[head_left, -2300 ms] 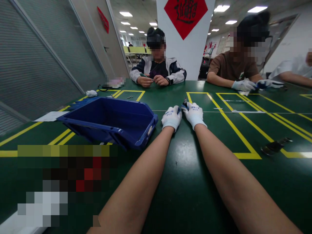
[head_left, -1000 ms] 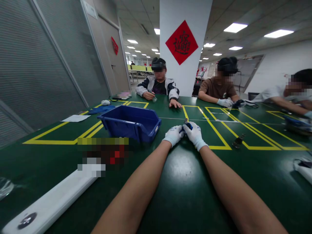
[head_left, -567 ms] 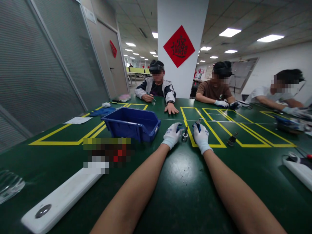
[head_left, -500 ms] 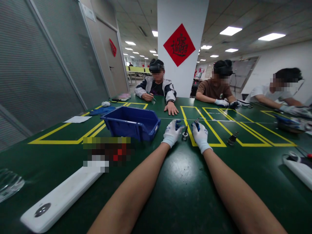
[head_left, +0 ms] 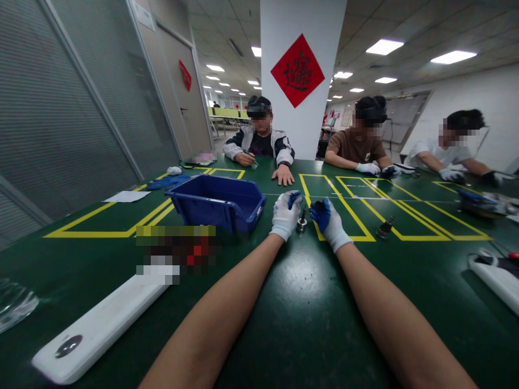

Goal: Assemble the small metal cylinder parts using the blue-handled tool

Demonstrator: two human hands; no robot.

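Observation:
My left hand, in a white glove with blue fingertips, is closed, its fingers curled. Whatever may be inside them is hidden. Just right of it a metal part stands upright on the green table, with a round shiny base and a thin dark shaft on top. My right hand, gloved alike, is turned so its blue palm side faces left. Its fingers are wrapped round a dark part whose round end shows. Farther right, a dark tapered metal part lies tilted on the table.
A blue bin sits left of my hands. Nearer me lies a long white device, partly blurred out. Yellow tape marks rectangles on the table. Several people sit across; a bare hand rests flat opposite me.
My right hand has rolled over, showing more of its blue palm and the dark round end. The small metal tip seen above its fingers is out of sight. My left hand has shifted slightly.

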